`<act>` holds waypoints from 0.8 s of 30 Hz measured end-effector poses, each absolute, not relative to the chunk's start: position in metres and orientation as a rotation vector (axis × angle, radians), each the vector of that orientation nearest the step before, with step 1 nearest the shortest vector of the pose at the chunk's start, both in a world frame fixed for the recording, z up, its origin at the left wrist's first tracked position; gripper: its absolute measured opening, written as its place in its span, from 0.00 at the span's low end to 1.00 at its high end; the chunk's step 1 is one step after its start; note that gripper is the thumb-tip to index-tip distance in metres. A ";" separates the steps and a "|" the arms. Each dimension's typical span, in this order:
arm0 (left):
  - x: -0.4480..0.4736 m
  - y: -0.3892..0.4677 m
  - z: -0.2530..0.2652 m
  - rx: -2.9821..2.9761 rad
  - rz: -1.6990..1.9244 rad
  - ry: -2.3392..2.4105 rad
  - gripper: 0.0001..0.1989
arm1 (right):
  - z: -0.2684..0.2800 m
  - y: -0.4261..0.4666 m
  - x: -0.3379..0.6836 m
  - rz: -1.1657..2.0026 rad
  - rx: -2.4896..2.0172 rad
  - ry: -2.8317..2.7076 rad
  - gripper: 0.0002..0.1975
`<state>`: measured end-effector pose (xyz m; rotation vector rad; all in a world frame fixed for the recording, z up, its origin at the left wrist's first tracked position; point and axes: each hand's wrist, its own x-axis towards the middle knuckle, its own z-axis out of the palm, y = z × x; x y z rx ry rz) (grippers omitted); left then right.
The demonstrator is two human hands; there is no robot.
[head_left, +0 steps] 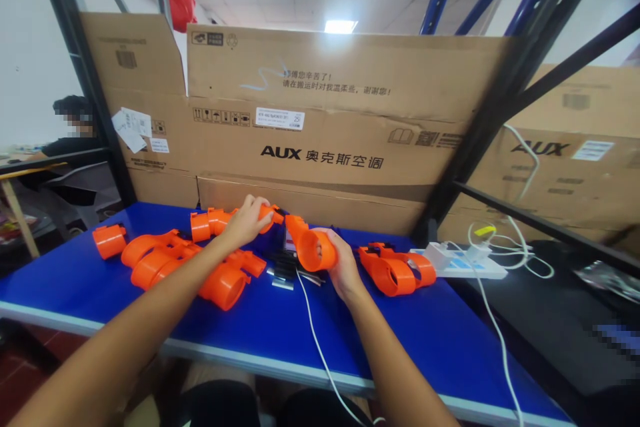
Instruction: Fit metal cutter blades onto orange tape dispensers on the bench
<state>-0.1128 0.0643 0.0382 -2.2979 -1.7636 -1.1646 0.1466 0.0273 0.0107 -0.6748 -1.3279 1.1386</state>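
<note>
My right hand (343, 267) is wrapped round an orange plastic ring-shaped part (307, 245), which is lifted above the middle of the blue table. Toward the back, my left hand (250, 219) has its fingers closed over another orange plastic part (270, 217) with a dark tip. Between the two hands lie a dark device (289, 240) and several small black and silvery pieces (283, 273). Left of centre, several orange tubular parts (225, 285) lie bunched together, some behind my left forearm. More orange ring-shaped parts (395, 273) rest to the right of my right hand.
The blue table (415, 340) backs onto a tall cardboard panel (320, 133). A white power strip (465, 263) with plugs sits at the right edge. One white cable (320, 347) crosses the table front. Dark metal posts (450, 187) frame the sides. A person (75, 133) sits at far left.
</note>
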 end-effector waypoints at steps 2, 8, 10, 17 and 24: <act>-0.112 0.059 0.046 -2.273 -1.244 -1.724 0.17 | 0.013 0.023 0.145 1.163 -0.706 -1.387 0.25; -0.118 0.046 0.071 -2.043 -1.559 -1.619 0.15 | 0.014 -0.006 0.128 1.401 -0.819 -1.629 0.24; -0.121 0.044 0.077 -1.955 -1.683 -1.549 0.14 | 0.008 -0.021 0.118 1.431 -0.924 -1.675 0.24; -0.110 0.043 0.079 -1.872 -1.864 -1.436 0.11 | -0.006 -0.055 0.081 1.127 -1.041 -1.893 0.21; -0.090 0.038 0.078 -1.925 -1.894 -1.442 0.12 | -0.008 -0.045 0.056 0.923 -1.023 -2.045 0.21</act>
